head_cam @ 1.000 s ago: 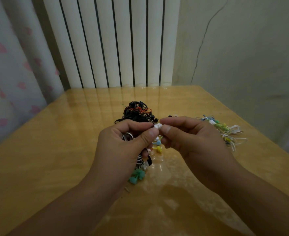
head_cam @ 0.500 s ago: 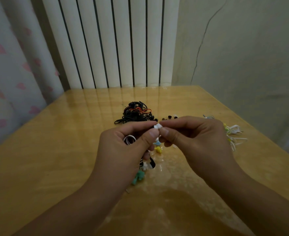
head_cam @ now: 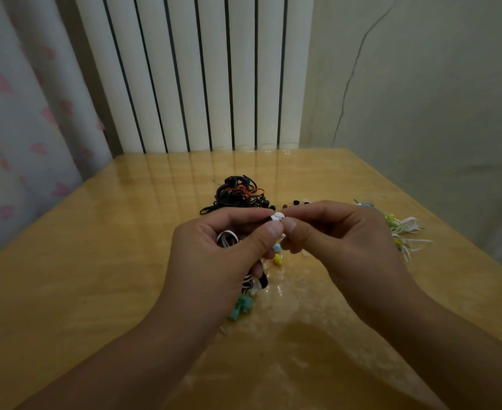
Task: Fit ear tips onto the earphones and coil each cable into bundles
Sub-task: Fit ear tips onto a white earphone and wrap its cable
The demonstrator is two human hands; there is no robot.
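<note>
Little is changing since the earlier frames: both hands are staying raised over the table (head_cam: 66, 285), meeting at the fingertips. Left hand (head_cam: 214, 261): grip closing thumb and forefinger on a black-and-white earphone (head_cam: 273, 218), its striped cable (head_cam: 248, 281) trailing below the palm. Right hand (head_cam: 341, 241): grip pinching a small white ear tip (head_cam: 279, 216), pressing it against the earphone. Tip: feather-light, soft, likely slippery; best taken by its rim. Black bundle (head_cam: 238, 193) and white cables (head_cam: 406, 232) are lying beyond.
</note>
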